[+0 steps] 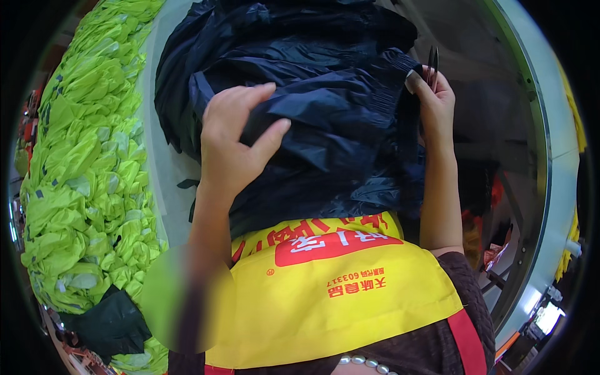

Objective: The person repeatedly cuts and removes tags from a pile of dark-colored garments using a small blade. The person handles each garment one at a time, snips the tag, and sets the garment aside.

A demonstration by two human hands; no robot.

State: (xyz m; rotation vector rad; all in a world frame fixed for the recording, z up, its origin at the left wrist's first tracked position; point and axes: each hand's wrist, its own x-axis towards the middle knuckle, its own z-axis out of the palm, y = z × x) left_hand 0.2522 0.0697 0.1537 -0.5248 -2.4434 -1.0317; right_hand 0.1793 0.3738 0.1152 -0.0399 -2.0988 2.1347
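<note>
Left hand (236, 134) half-open, empty | Right hand (435, 103) pinches navy fabric (331, 128), holds snips (434, 59) | I judge: edge-handling; next needs left grip

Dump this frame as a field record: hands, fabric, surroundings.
left hand: open over crumpled navy fabric; contact unclear
right hand: pinching the navy fabric's gathered edge; thin dark pointed tool also in hand
left side: heaped yellow-green fabric, dark cloth on its near end
worn: yellow apron, red strap, beaded necklace
</note>
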